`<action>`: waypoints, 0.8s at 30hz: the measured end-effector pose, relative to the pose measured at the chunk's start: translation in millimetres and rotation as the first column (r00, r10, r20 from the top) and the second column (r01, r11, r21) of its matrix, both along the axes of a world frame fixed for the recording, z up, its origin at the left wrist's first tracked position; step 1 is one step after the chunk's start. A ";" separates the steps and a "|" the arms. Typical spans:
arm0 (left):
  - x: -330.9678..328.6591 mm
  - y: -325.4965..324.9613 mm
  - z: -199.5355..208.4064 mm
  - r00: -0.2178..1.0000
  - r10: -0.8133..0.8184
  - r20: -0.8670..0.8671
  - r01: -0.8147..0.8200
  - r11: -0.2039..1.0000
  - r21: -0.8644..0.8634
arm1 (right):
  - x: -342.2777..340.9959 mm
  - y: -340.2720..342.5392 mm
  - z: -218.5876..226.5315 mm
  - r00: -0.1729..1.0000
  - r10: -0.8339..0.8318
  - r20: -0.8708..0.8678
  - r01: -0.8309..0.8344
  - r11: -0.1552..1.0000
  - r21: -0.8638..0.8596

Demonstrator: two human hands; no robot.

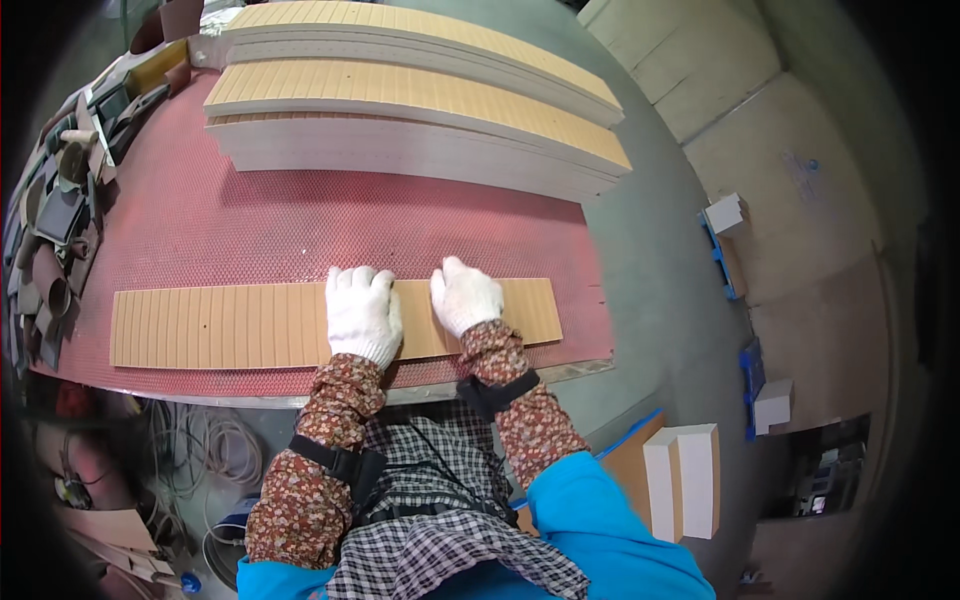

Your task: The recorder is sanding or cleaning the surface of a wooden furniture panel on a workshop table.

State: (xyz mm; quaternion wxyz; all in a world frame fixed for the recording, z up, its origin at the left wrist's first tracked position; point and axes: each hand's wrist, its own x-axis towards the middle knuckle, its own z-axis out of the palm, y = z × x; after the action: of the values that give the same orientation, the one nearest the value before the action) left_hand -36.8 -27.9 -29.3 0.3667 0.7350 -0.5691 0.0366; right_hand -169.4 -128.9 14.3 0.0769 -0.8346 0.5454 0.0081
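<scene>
A long tan board with evenly spaced cross grooves lies flat before me on a red, mesh-textured mat. Over the board's middle is my left hand in a white knit glove, fingers curled down and drawn together. My right hand, gloved the same way, rests farther right along the board, closed in a fist with the thumb side up. Whatever either hand may grip is hidden beneath the gloves.
Stacked grooved boards stand in two rows at the table's far side. Sandpaper scraps and rolls crowd the left edge. Coiled hoses lie below on the left. White-sided boards stand at the lower right, and pallets line the right wall.
</scene>
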 end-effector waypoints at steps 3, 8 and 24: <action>3.6 5.5 1.7 1.000 0.009 0.011 -0.009 0.999 0.042 | -7.0 29.3 -1.4 1.000 0.011 0.009 -0.011 1.000 -0.025; 5.4 5.9 -1.1 1.000 0.007 0.000 -0.007 1.000 0.021 | -45.7 81.8 -18.0 0.989 0.074 0.128 -0.061 0.992 -0.109; 8.3 5.6 6.0 1.000 0.002 -0.017 -0.002 0.999 0.052 | -49.4 124.5 -9.0 0.921 0.141 0.364 -0.062 0.974 -0.219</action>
State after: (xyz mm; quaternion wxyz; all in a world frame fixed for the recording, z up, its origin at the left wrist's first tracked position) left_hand -28.5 -22.3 -23.3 0.3524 0.7451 -0.5660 0.0161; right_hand -218.8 -4.4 5.2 0.0943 -0.8513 0.4741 -0.2043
